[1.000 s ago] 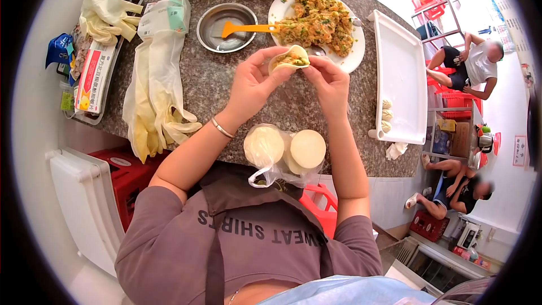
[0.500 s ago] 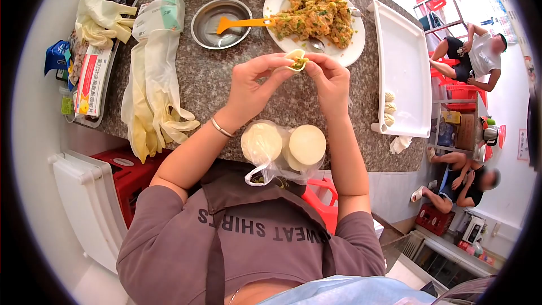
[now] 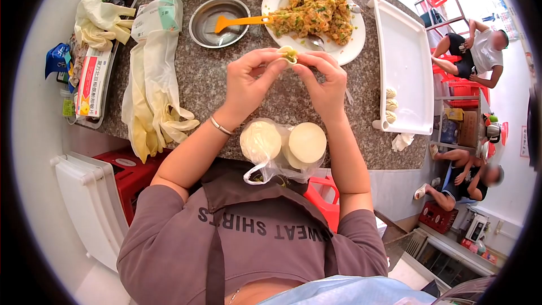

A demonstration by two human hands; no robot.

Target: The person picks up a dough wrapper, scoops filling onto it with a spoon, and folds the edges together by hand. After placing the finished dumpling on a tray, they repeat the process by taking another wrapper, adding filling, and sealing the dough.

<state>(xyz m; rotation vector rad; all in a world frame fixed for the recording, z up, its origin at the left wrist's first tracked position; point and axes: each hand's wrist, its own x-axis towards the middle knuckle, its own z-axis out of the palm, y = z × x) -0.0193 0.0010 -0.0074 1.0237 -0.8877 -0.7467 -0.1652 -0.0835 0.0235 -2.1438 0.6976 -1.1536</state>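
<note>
Between my two hands is a small pale dough wrapper [image 3: 288, 55] with greenish filling showing at its open top. My left hand [image 3: 252, 77] pinches its left edge, and my right hand [image 3: 325, 79] pinches the right edge. Just beyond is a white plate [image 3: 275, 1] heaped with orange and green filling [image 3: 316, 14]. An orange spatula [image 3: 240, 21] reaches from the filling over a steel bowl [image 3: 204, 30]. Closer to my body, two stacks of round wrappers [image 3: 306, 143] sit in clear plastic. The white tray [image 3: 404, 68] at the right holds several folded dumplings [image 3: 390, 104].
Pale gloves [image 3: 152, 96] drape over the left of the speckled table [image 3: 209, 79], near a tissue pack [image 3: 158, 18] and a red-and-white box [image 3: 93, 82]. A crumpled tissue [image 3: 402, 142] lies by the tray. Two people sit at the far right.
Both hands have shifted slightly left and toward the plate with the wrapper, and their fingers have changed position around its rim. The seated person at lower right has raised an arm.
</note>
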